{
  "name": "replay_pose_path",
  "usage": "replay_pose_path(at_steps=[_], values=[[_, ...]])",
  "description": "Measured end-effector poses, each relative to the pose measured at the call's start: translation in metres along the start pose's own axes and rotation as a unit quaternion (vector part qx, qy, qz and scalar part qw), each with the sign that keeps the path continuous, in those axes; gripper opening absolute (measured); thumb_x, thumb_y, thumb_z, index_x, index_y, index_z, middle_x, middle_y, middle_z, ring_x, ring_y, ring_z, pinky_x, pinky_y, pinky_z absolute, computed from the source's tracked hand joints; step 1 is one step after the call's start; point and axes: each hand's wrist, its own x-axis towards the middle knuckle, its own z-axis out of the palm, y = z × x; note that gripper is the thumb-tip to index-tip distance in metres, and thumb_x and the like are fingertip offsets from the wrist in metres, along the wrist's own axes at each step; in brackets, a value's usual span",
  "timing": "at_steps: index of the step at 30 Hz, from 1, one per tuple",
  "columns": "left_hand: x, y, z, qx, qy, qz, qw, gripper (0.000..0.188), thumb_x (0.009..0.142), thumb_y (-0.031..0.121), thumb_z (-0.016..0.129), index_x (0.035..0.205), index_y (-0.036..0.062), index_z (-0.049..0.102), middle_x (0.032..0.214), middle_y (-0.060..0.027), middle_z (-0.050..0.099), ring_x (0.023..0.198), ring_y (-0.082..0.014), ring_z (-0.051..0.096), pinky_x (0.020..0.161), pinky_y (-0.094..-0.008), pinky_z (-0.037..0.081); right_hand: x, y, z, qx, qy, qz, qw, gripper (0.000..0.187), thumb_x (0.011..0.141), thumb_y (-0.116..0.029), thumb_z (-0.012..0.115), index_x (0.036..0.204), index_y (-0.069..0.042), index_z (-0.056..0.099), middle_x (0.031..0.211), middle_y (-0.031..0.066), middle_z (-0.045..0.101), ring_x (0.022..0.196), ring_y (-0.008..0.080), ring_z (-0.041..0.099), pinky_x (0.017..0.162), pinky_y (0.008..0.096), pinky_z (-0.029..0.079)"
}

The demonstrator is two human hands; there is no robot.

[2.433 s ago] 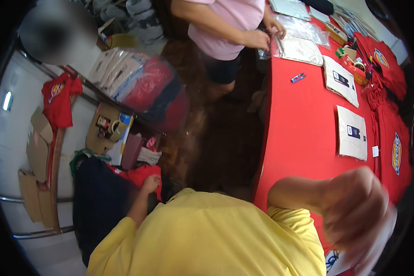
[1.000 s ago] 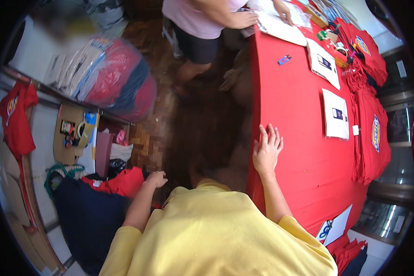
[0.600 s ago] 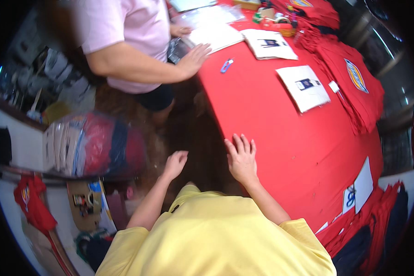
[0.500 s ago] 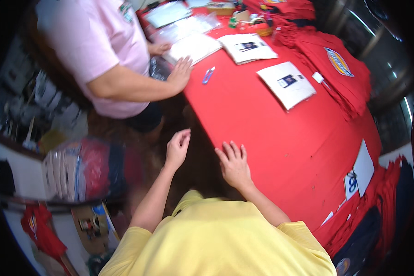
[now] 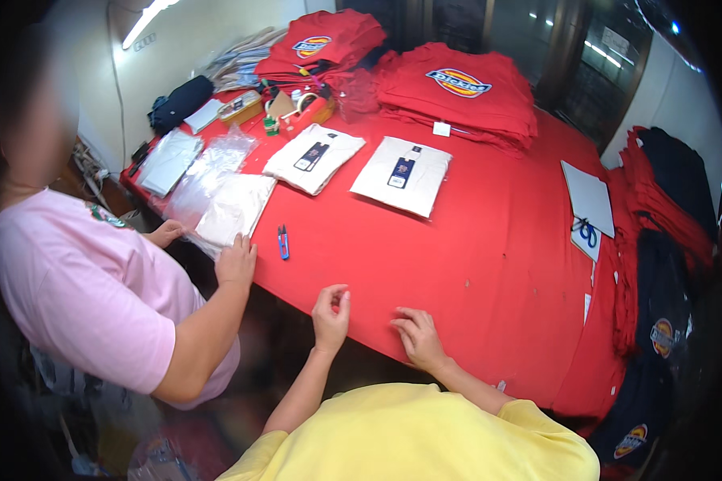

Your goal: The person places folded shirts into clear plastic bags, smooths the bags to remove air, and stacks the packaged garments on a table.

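Both my hands hover at the near edge of a table covered with a red cloth (image 5: 457,264). My left hand (image 5: 330,318) is loosely curled, holding nothing. To its right, my right hand (image 5: 419,338) has its fingers bent and apart, also holding nothing. Beyond my left hand lies a pair of blue thread snips (image 5: 283,242). Farther back are a folded white garment (image 5: 405,175) with a dark tag, in clear plastic, and a similar folded white garment (image 5: 317,159) beside it. At left, another person's hand (image 5: 237,260) rests on a plain white folded garment (image 5: 234,210) with clear plastic around it.
Folded red shirts (image 5: 457,92) are piled at the back, beside another red stack (image 5: 321,44). An orange tape dispenser (image 5: 306,116) stands near them. Blue-handled scissors (image 5: 586,232) lie with white card (image 5: 590,196) at right, near red and navy garments (image 5: 662,280). The co-worker (image 5: 112,297) stands close on my left.
My view has swung up and toward the left, bringing more of the table's back into sight. My right hand has lifted from the cloth, its fingers now bent. My left hand is nearer the table edge.
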Motion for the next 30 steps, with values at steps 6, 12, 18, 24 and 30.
replay_pose_path(at_steps=[6,12,18,24,30], values=[[0.005,0.020,0.052,-0.051,-0.139,0.072,0.986,0.008,0.088,0.003,0.063,0.096,0.0006,0.065,0.083,-0.0100,0.064,0.067,-0.0191,0.062,0.061,-0.0301,0.049,0.002,0.000,-0.003,0.135,0.215,0.193,0.948,0.016,0.091,-0.002,0.056,0.102,-0.002,0.068,0.116,0.0146,0.060,0.101,0.0294,0.061,0.082,0.0355,0.051],[0.028,0.015,0.092,-0.074,-0.175,0.047,0.981,0.007,0.089,0.004,0.063,0.094,-0.0001,0.065,0.083,-0.0091,0.064,0.067,-0.0159,0.062,0.061,-0.0286,0.049,0.005,0.020,-0.038,-0.012,0.220,0.140,0.965,0.016,0.090,-0.002,0.056,0.100,-0.002,0.068,0.109,0.0138,0.063,0.101,0.0303,0.061,0.087,0.0380,0.049],[0.077,0.009,0.127,-0.032,-0.129,0.072,0.988,0.015,0.088,0.004,0.063,0.102,0.0004,0.063,0.096,-0.0123,0.061,0.082,-0.0238,0.062,0.073,-0.0334,0.051,0.000,0.054,-0.047,-0.044,0.218,0.161,0.962,0.015,0.089,-0.003,0.057,0.098,-0.004,0.069,0.106,0.0116,0.066,0.102,0.0296,0.061,0.090,0.0396,0.044],[0.163,-0.021,0.136,0.128,0.038,0.178,0.975,0.031,0.083,-0.002,0.057,0.113,0.0041,0.062,0.118,-0.0160,0.054,0.116,-0.0350,0.048,0.100,-0.0466,0.038,0.014,0.056,-0.061,0.053,0.143,0.253,0.955,0.023,0.093,-0.007,0.056,0.115,-0.002,0.063,0.112,0.0114,0.065,0.101,0.0227,0.062,0.085,0.0336,0.047],[0.262,-0.073,0.090,0.494,0.009,0.035,0.869,0.059,0.079,0.002,0.059,0.137,0.0047,0.046,0.149,-0.0201,0.031,0.143,-0.0429,0.020,0.115,-0.0568,0.019,0.115,0.123,-0.079,0.359,0.119,0.342,0.860,0.050,0.097,-0.013,0.056,0.140,0.006,0.037,0.116,0.0168,0.061,0.097,0.0200,0.064,0.082,0.0320,0.054]])
